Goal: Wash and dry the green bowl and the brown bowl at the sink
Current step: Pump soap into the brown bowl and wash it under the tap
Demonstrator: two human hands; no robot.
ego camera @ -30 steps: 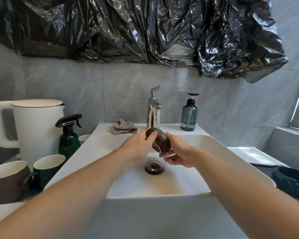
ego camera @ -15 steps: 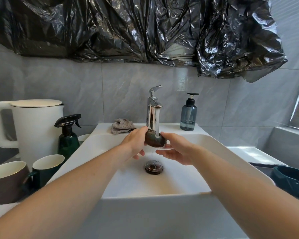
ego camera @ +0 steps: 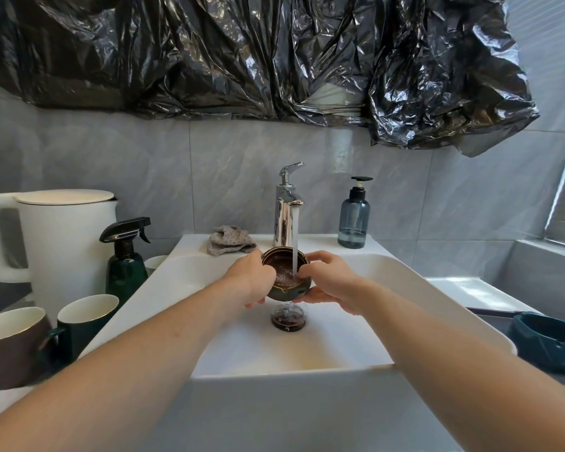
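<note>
Grey marble-pattern tiles back a white rectangular sink [ego camera: 340, 363], with crumpled black plastic sheeting [ego camera: 258, 53] hung above. A chrome faucet [ego camera: 286, 207] runs a stream of water [ego camera: 295, 239] into the brown bowl [ego camera: 284, 277], which is held upright over the basin, above the drain [ego camera: 287, 321]. The left hand [ego camera: 250, 280] grips the bowl's left rim and wall; the right hand [ego camera: 328, 282] is closed on the right side, fingers under the base. The green bowl [ego camera: 548, 342] sits on the counter to the right of the sink, well apart from the hands. A folded cloth [ego camera: 230, 239] lies on the sink ledge left of the faucet; a blue soap dispenser [ego camera: 354, 220] stands to its right.
</note>
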